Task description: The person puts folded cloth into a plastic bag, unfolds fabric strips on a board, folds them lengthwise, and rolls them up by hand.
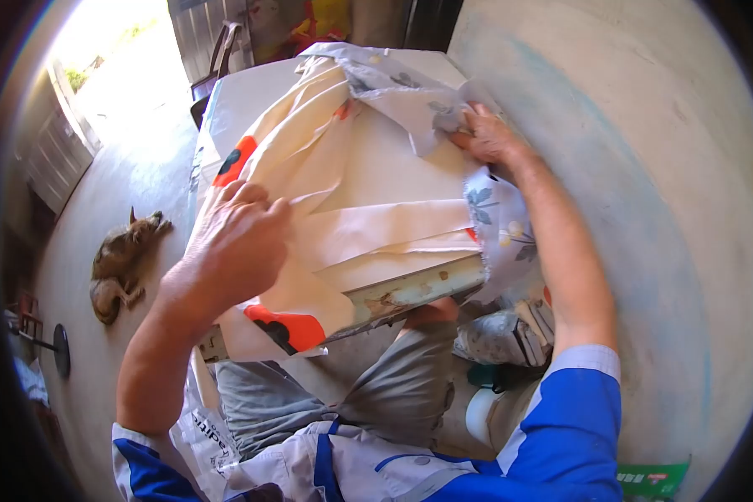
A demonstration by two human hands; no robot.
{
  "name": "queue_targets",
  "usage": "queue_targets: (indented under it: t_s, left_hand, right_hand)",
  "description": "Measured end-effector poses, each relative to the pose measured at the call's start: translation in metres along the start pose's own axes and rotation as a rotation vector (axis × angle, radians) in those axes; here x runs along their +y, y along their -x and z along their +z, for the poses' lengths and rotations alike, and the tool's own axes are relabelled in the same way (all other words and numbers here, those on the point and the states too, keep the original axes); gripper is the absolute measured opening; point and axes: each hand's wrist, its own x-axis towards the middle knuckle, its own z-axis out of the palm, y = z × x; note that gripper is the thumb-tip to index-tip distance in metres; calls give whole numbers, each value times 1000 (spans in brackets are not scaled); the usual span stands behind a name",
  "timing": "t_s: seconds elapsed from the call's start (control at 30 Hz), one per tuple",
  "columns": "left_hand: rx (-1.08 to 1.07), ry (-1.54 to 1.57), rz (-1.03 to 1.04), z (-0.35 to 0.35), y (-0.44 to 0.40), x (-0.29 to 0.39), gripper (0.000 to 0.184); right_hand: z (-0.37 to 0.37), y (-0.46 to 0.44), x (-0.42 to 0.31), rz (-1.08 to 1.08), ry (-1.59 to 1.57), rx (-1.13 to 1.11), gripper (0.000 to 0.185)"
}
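Cream cloth (402, 230) with orange-red and black patches lies in folds across the table, and one corner hangs over its front edge. My left hand (238, 234) is closed on this cloth at the left side, fingers curled into the fabric. At the far right, my right hand (487, 136) pinches a strip of pale grey-blue floral fabric (402, 88). The strip runs along the back of the cream cloth and down its right side, with a frayed edge. Its fold partly hides my right fingertips.
The white table (255, 92) has a worn metal front edge (418, 289) above my knees. A dog (124, 263) lies on the floor to the left. Bagged items (502, 335) sit below the table at right, near a wall (627, 167). A chair (217, 63) stands behind.
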Motion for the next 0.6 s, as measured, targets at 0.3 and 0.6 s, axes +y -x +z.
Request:
queue_targets:
  t_s: [0.3, 0.6]
  left_hand:
    - [171, 425, 272, 74, -57, 91, 51]
    - [206, 386, 338, 64, -16, 94, 28]
  right_hand:
    - [5, 5, 2, -70, -21, -12, 61]
    - [11, 13, -5, 13, 28, 78, 54]
